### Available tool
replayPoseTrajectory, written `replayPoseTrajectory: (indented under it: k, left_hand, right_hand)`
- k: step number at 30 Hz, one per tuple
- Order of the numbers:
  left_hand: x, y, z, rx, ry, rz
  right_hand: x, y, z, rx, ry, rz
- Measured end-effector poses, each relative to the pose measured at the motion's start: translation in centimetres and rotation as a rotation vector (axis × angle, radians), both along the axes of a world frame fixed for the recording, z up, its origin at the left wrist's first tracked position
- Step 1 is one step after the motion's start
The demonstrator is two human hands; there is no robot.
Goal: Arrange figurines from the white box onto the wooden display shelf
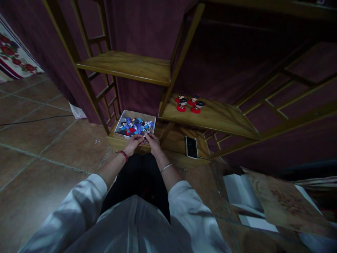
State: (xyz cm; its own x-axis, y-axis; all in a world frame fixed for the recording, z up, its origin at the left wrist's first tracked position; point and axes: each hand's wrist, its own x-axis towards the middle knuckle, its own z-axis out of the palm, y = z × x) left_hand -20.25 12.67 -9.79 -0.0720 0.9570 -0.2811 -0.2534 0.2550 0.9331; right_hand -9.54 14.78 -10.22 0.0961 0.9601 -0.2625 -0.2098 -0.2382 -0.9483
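With fingertips drawn narrow, pinching a small, mostly hidden object [144,136] between left hand [133,142] and right hand [153,142], just beside a shallow white rectangular box [119,123] of blue, purple and red figurines [133,125], lying ahead and leftward, nearer the left.

"How many red-based figurines [183,102] stand on the shelf [221,122]?"
"Four."
"And beyond those?"
"One box [143,115], its small pieces [134,124] too jumbled to count, and one phone [191,147]."
"And closer?"
"One left hand [132,144], one right hand [154,142], two bracelets [166,167]."
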Motion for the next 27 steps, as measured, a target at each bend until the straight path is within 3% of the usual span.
replayPoseTrajectory:
  k: [10,27]
  left_hand:
    - [-0.5,-0.9,-0.7,-0.020,0.013,-0.070]
    - [0.9,-0.9,-0.5,-0.018,0.017,-0.024]
  right_hand:
    - [0.1,0.3,-0.6,-0.010,0.003,-0.002]
    - [1.3,0.3,-0.3,-0.018,0.007,-0.021]
